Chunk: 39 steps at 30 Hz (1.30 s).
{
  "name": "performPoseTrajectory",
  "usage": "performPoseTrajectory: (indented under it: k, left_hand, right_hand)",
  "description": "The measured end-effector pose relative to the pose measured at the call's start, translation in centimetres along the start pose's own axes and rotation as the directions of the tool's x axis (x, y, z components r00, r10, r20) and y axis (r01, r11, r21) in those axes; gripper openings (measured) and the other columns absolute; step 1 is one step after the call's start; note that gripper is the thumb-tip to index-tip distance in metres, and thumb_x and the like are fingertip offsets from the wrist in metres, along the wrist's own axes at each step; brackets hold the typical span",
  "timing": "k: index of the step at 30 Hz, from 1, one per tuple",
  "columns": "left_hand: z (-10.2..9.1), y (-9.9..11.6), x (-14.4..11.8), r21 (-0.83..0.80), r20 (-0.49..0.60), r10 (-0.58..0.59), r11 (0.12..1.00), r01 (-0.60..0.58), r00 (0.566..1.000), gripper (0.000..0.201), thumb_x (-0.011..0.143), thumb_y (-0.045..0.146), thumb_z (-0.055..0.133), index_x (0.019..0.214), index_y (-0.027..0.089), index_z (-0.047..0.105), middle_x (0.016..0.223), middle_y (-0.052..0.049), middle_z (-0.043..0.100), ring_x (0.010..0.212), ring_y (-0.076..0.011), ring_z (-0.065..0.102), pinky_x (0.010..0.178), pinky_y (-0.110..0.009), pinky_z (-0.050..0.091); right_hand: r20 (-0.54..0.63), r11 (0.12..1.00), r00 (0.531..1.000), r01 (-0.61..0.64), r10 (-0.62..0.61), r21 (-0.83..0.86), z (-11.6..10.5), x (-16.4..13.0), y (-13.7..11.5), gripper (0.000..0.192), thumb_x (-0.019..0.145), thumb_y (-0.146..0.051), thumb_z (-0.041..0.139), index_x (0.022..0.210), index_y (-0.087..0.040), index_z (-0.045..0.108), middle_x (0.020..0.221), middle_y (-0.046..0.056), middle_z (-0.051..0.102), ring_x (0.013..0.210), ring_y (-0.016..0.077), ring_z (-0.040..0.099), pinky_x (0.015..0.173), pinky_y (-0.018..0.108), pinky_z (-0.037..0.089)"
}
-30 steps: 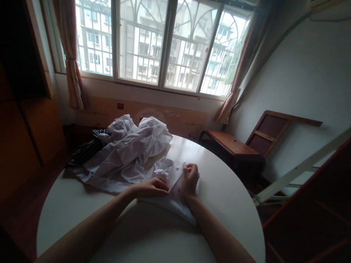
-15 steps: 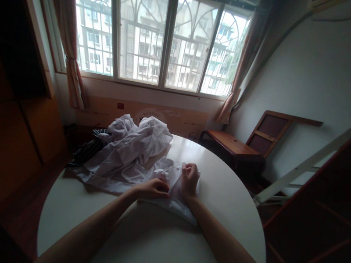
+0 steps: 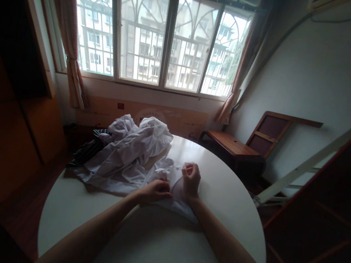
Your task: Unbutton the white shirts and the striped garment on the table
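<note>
A white garment (image 3: 171, 179) lies partly flattened on the round white table (image 3: 151, 243), in front of me. My left hand (image 3: 154, 190) rests on its near left part with fingers curled onto the cloth. My right hand (image 3: 190, 180) pinches the garment's cloth near its upper right edge. Both forearms stretch across the table towards it. Behind and to the left sits a crumpled heap of white clothes (image 3: 129, 148).
A dark striped garment (image 3: 88, 148) hangs at the table's far left edge. A wooden bench (image 3: 231, 145) and a leaning wooden panel (image 3: 270, 133) stand at the right wall. A wardrobe (image 3: 3, 122) fills the left. A white ladder (image 3: 310, 164) leans at right.
My left hand has slid slightly right and closer to my right hand on the garment. My right hand has hardly moved.
</note>
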<state>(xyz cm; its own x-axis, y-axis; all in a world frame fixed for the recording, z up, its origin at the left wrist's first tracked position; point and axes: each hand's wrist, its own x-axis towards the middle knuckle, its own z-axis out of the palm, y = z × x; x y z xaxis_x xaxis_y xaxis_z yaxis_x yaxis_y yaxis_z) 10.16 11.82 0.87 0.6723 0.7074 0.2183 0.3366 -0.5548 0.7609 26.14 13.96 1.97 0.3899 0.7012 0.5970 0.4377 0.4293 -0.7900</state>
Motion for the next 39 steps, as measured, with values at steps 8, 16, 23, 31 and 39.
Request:
performPoseTrajectory:
  k: [8,16,23,31,39]
  left_hand:
    - [1.0,-0.9,0.5,0.167,-0.272,0.091,0.985,-0.046,0.958,0.024,0.077,0.035,0.054,0.079,0.014,0.065,0.073,-0.004,0.06,0.07,-0.0133,0.051,0.066,-0.022,0.04]
    - [1.1,-1.6,0.7,0.221,-0.355,0.075,0.975,0.006,0.932,0.021,0.073,0.03,0.059,0.084,0.014,0.068,0.073,-0.005,0.062,0.066,-0.0129,0.053,0.064,-0.022,0.041]
    - [1.4,-1.4,0.6,0.182,-0.406,0.082,0.983,-0.007,0.91,0.02,0.074,0.031,0.058,0.078,0.014,0.067,0.072,-0.004,0.063,0.065,-0.0123,0.053,0.064,-0.022,0.04]
    - [1.4,-1.6,0.6,0.129,-0.378,0.007,0.991,0.046,0.926,0.021,0.074,0.031,0.058,0.079,0.013,0.068,0.074,-0.004,0.063,0.067,-0.0128,0.054,0.064,-0.022,0.041]
    - [1.3,-1.3,0.6,0.134,-0.356,0.006,0.99,0.045,0.934,0.025,0.073,0.036,0.059,0.081,0.015,0.07,0.075,-0.005,0.064,0.068,-0.0134,0.053,0.064,-0.022,0.041]
  right_hand:
    - [-0.117,0.999,0.993,-0.027,0.029,0.021,-1.1,1.3,-0.7,0.024,0.078,-0.041,0.046,0.078,-0.018,0.046,0.069,0.001,0.053,0.056,0.0127,0.051,0.054,0.026,0.042]
    - [-0.069,0.992,0.991,-0.107,0.111,0.063,-1.2,1.7,-0.7,0.028,0.077,-0.045,0.048,0.078,-0.018,0.046,0.064,0.0,0.054,0.05,0.012,0.051,0.049,0.024,0.04]
    - [0.327,0.954,0.945,0.088,0.011,-0.287,-1.4,1.8,-1.8,0.032,0.071,-0.047,0.055,0.06,-0.018,0.047,0.051,-0.002,0.047,0.047,0.0117,0.043,0.049,0.025,0.032]
    - [0.853,0.931,0.52,0.283,0.053,-0.23,-2.0,1.1,-1.5,0.028,0.067,-0.034,0.059,0.047,-0.016,0.057,0.042,-0.002,0.047,0.042,0.0082,0.038,0.044,0.021,0.022]
    - [0.912,0.961,0.394,0.191,0.111,-0.2,-2.2,1.6,-1.6,0.018,0.064,-0.024,0.058,0.048,-0.016,0.058,0.042,-0.004,0.05,0.042,0.0068,0.039,0.042,0.019,0.023]
